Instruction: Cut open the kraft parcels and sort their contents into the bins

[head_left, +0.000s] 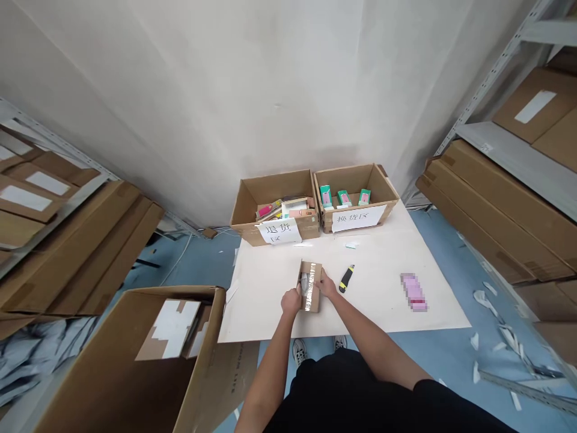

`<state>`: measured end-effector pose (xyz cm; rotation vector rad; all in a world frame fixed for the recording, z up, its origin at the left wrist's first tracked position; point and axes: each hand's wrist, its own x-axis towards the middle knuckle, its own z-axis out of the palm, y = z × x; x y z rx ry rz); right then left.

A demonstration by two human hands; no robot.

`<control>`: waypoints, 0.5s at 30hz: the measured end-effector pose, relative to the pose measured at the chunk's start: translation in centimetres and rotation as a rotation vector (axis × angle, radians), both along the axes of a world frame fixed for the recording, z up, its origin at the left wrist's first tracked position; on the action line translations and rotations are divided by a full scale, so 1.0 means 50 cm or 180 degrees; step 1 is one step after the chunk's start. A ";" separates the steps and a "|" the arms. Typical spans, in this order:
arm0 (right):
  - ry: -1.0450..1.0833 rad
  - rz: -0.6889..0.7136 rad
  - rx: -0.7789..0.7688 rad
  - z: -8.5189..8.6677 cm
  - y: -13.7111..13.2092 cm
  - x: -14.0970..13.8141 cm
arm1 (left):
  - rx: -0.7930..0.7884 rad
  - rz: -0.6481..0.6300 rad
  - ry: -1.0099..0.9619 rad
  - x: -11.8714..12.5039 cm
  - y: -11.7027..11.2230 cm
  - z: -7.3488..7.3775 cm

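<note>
A small cardboard box (pixel 314 288) with shiny clear tape along it is held near the front of the white table. My left hand (pixel 292 299) is closed at its left side, where a flap stands up and something greyish shows inside; I cannot make out what that is. Against the box's right side, my right hand (pixel 327 285) grips the cardboard with bent fingers. A black and yellow box cutter (pixel 346 278) lies on the table just right of my right hand. Further right is a pixelated pink item (pixel 413 292).
At the table's back stand two labelled open cartons: the left carton (pixel 311 227) holds mixed packages, the right carton (pixel 390 204) several green-and-pink boxes. A large open carton (pixel 220 300) stands at left with parcels. Shelves of boxes (pixel 500 216) flank the table (pixel 378 313); scraps litter the floor.
</note>
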<state>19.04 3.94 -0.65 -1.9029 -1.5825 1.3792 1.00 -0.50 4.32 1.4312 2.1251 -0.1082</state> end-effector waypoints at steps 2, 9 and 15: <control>-0.0243 -0.0012 0.0136 0.004 -0.016 -0.023 | 0.0005 0.0002 -0.0117 0.001 -0.003 -0.002; -0.0172 -0.0045 -0.0118 0.035 -0.027 -0.056 | 0.0072 0.0209 -0.0161 0.014 -0.017 -0.012; 0.0745 0.0043 0.0113 0.051 -0.015 0.040 | 0.0142 0.0418 -0.0307 -0.016 -0.018 -0.014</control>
